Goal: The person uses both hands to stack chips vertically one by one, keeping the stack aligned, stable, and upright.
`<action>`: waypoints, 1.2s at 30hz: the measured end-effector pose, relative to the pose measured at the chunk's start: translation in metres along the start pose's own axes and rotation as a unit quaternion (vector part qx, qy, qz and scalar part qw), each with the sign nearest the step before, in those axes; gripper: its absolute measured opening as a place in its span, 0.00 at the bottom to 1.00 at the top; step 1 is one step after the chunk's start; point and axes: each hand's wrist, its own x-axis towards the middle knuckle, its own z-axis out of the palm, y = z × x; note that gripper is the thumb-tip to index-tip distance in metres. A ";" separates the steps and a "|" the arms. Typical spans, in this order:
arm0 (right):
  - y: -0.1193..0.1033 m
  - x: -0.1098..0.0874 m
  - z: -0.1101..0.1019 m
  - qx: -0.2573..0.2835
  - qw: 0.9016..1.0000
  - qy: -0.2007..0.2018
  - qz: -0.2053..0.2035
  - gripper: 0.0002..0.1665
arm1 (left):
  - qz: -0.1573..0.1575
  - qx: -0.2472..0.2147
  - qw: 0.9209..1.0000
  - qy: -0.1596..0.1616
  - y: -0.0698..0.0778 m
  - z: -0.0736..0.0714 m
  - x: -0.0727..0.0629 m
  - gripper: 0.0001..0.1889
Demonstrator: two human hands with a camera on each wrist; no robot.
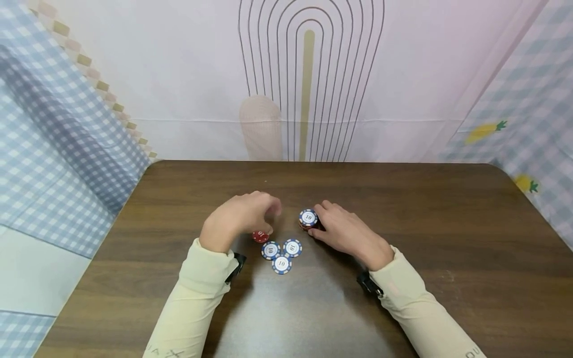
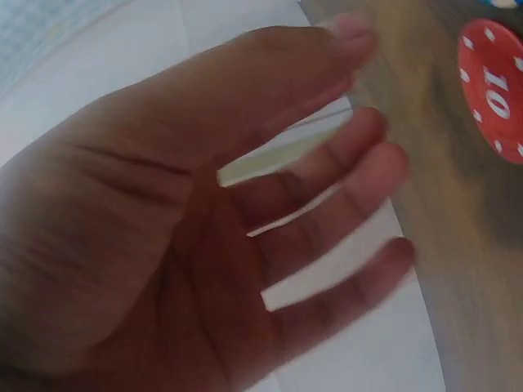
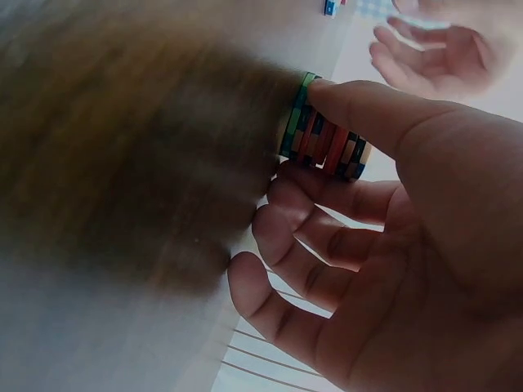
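In the head view, a short stack of poker chips (image 1: 308,218) stands on the table, with a blue-and-white chip marked 10 on top. My right hand (image 1: 344,231) holds this stack at its side. The right wrist view has the stack (image 3: 323,143) between thumb and index finger, its green, red and dark edges showing. My left hand (image 1: 241,219) hovers with loosely bent, spread fingers and nothing in them. Beneath it lies a red chip (image 1: 260,237), partly covered by the thumb in the head view. The left wrist view shows that red chip (image 2: 494,90) apart from the fingers.
Three blue-and-white chips (image 1: 281,264) marked 10 lie flat in a cluster nearer the body. They rest on a brown wooden table (image 1: 403,189). A white patterned cloth (image 1: 188,89) hangs behind the far edge, with blue checked cloth (image 1: 58,149) at the left.
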 end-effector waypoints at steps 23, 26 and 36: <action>0.000 -0.001 0.003 -0.003 1.000 -0.008 0.004 0.20 | -0.053 0.009 0.998 -0.044 -0.001 0.020 0.010 0.14; 0.001 -0.003 0.005 -0.002 1.000 -0.008 0.004 0.19 | -0.042 0.000 0.998 -0.042 -0.001 0.024 0.011 0.14; -0.001 -0.001 0.003 -0.009 1.000 -0.001 -0.001 0.21 | -0.021 0.011 1.000 -0.010 -0.003 0.018 0.013 0.18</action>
